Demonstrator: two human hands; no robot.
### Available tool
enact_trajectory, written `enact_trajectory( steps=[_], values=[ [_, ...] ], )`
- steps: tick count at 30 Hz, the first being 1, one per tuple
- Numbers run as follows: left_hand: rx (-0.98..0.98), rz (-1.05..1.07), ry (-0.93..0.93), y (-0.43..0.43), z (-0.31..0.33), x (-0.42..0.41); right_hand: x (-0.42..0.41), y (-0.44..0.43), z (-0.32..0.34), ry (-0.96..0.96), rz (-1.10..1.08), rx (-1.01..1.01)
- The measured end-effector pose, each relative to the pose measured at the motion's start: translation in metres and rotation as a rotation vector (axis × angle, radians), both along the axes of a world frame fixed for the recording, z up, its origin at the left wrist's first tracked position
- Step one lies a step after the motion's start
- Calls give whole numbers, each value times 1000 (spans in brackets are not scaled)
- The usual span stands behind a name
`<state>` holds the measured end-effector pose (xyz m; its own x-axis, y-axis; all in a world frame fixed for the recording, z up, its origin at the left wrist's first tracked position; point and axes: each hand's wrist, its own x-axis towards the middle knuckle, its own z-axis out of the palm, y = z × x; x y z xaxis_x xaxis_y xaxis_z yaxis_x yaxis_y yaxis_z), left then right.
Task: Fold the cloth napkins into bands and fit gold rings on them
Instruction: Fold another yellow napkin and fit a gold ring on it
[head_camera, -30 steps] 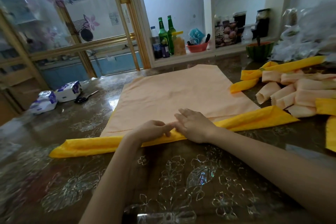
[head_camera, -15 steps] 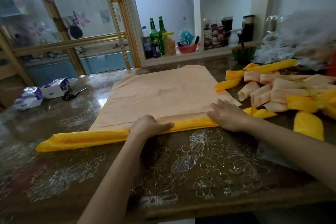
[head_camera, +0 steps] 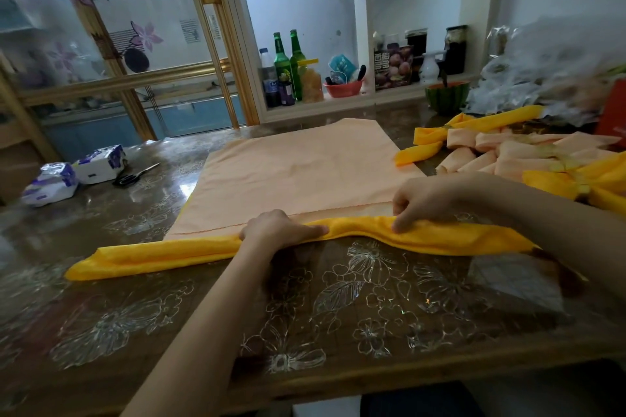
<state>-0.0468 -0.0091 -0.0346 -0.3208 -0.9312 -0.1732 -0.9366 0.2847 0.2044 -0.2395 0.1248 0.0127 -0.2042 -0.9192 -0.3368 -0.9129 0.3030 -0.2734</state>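
A yellow napkin (head_camera: 162, 252) lies rolled into a long band across the table, from near left to near right. My left hand (head_camera: 276, 228) holds the band at its middle, fingers curled over it. My right hand (head_camera: 423, 201) pinches the band further right and lifts it slightly into a hump. Behind the band a peach napkin (head_camera: 298, 169) lies spread flat. At the right a pile of finished peach and yellow bands (head_camera: 528, 159) lies together, some with a gold ring (head_camera: 581, 183) round them.
Two tissue packs (head_camera: 71, 174) and black scissors (head_camera: 133, 176) lie at the left of the glossy flower-patterned table (head_camera: 355, 298). Crumpled clear plastic (head_camera: 548, 74) and a green bowl (head_camera: 447, 96) sit at the back right. Bottles (head_camera: 288, 68) stand on a shelf behind.
My right hand slid right along the yellow band, then curled and pinched it, raising a hump. My left hand stayed at the middle. The view shifted slightly.
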Motion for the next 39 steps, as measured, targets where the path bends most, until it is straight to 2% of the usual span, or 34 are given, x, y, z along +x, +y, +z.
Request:
enact_trajectory(
  steps=[4,9,13,16,18,19,21,22,27,30,32,35,36,39],
  values=[
    [9,4,0,1,2,0,49,4,18,-425,-70,-117],
    [103,-77,36,-7,9,7,127,6,-13,-636,12,-326],
    [266,-77,168,-8,18,16,160,9,-39,-465,202,-342],
    [246,-118,117,-10,19,16,163,11,-33,-416,327,-352],
    [211,-152,117,-9,19,16,153,5,-28,-430,294,-395],
    [204,-168,116,-9,19,16,144,0,-26,-426,232,-481],
    [196,-185,107,-7,19,17,123,-13,-30,-323,99,-667],
    [197,-187,110,-7,19,17,114,-18,-33,-284,74,-693],
    [157,-207,143,-4,16,22,96,-29,-41,-400,174,-509],
    [158,-206,294,-8,20,36,101,-31,-42,-300,237,-457],
    [70,-194,402,-12,20,53,104,-33,-39,-224,259,-402],
    [-201,-205,229,-23,14,76,107,-37,-31,-128,283,-314],
    [-213,-195,187,-25,13,82,108,-38,-29,-113,286,-293],
    [-85,-181,126,-27,18,91,111,-37,-26,-148,280,-252]
  ],
)
